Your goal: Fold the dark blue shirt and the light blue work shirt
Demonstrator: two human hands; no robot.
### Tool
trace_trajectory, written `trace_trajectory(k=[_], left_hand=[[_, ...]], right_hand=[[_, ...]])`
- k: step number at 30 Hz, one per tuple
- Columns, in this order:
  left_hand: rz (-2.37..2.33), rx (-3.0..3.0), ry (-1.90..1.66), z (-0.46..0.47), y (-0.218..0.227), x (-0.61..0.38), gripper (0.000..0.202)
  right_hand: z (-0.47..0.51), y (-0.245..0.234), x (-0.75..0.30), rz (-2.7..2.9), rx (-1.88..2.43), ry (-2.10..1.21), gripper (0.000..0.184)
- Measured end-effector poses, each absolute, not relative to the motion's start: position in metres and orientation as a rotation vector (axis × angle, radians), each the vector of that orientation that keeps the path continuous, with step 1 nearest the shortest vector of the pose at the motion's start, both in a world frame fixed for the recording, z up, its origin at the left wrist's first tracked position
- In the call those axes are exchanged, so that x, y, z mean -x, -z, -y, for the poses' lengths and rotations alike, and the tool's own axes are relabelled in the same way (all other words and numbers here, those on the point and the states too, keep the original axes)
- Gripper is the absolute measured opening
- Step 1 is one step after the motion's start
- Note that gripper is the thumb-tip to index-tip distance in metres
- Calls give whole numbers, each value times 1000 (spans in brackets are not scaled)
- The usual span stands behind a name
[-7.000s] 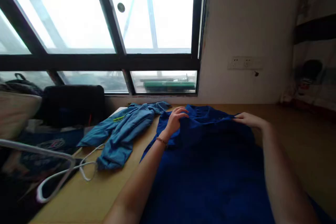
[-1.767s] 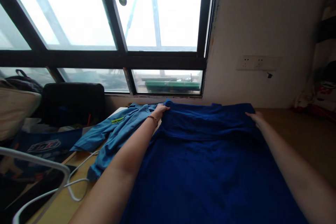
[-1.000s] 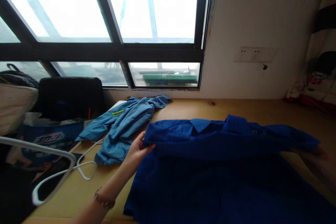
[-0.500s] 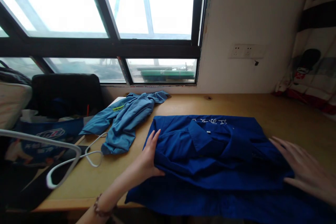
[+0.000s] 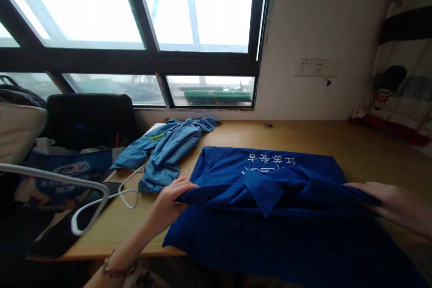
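Note:
A dark blue shirt (image 5: 270,229) with white lettering lies spread on the wooden table (image 5: 337,139), its upper part folded toward me. My left hand (image 5: 168,200) is closed on the left edge of the folded layer. My right hand (image 5: 394,204) grips the right edge of the same fold, fingers wrapped under the cloth. The collar flap points toward me between both hands.
A crumpled light blue shirt (image 5: 165,148) lies at the table's left rear. A white hanger (image 5: 97,198) rests by the left edge. A black chair back (image 5: 89,117) and bags stand left of the table. Window and a wall with sockets (image 5: 317,67) are behind.
Both hands carried the shirt's top edge from the far side toward me and laid it down. Now they grip the fold's side edges again and lift it slightly.

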State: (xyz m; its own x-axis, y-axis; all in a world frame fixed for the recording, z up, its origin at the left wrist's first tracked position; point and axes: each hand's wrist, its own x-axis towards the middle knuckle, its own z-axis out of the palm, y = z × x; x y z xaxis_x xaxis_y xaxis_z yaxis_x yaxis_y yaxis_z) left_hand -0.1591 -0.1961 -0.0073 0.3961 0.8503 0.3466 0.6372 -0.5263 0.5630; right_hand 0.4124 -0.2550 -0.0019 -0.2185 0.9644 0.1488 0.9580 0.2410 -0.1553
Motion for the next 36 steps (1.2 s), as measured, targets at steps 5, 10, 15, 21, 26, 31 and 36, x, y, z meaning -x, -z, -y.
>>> trace_trajectory(k=[5,10,15,21,26,31,36], left_hand=[[-1435,-2749,-605,216,48,184,46],[-1464,-3068,-622,237,53,172,59],[-1119,-3359,-550,260,33,123,60],[-1262,-3113,-385,246,59,74,62],[-1505,-2832,-296,219,74,42,57],[-1648,-2681,-177,197,49,11,42],[-1510,-2591,34,160,10,8,50]], right_hand=[[305,41,-413,2484,1723,-220,52],[347,85,-384,2453,1810,-215,69],[342,92,-340,2390,1802,78,89],[308,79,-349,2464,1739,-204,78],[242,43,-378,2441,1771,-652,56],[166,25,-389,2437,1880,-581,62],[170,25,-351,2483,1615,-638,104]])
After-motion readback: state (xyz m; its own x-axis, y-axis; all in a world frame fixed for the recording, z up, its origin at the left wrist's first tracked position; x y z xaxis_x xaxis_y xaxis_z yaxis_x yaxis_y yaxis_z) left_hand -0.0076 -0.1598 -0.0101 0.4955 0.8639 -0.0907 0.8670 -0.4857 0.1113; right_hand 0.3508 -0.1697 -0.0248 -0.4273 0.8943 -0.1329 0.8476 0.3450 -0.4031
